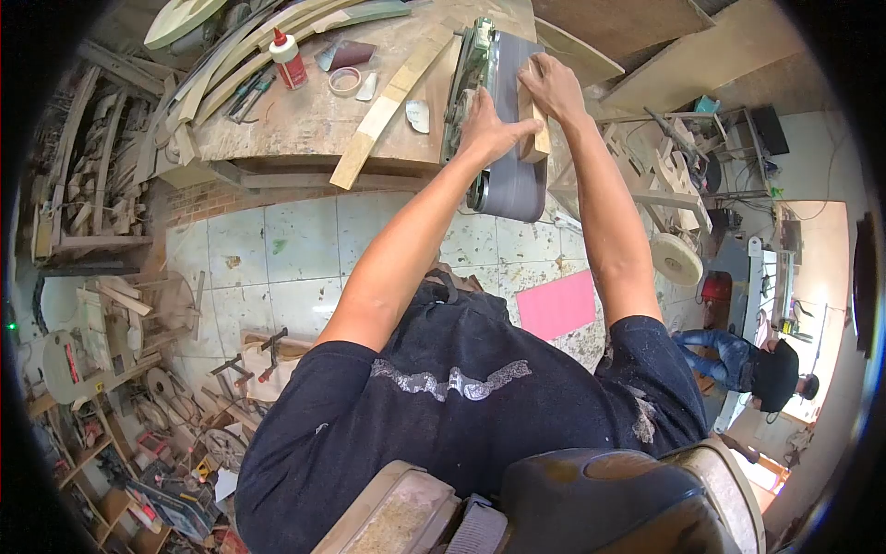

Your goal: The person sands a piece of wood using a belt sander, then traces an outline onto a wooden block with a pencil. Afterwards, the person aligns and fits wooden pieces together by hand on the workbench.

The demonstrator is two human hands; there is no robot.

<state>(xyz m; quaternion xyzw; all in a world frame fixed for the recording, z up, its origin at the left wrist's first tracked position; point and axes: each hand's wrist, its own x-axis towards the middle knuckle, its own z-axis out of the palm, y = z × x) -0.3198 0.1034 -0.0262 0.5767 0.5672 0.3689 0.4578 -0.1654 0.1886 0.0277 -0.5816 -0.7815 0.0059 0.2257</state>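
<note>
A small wooden block stands against the grey belt of a belt sander, at the bench's front edge. My right hand is closed on the block's far end. At its near end, my left hand reaches across the belt, with the thumb against the block and the other fingers by the sander's metal side. Left of the sander, a long wooden strip lies slanting over the bench edge, beside a white scrap.
On the bench are a red and white glue bottle, a tape roll, pliers and curved wooden strips. A pink sheet lies on the tiled floor. Another person is at the far right, by a machine.
</note>
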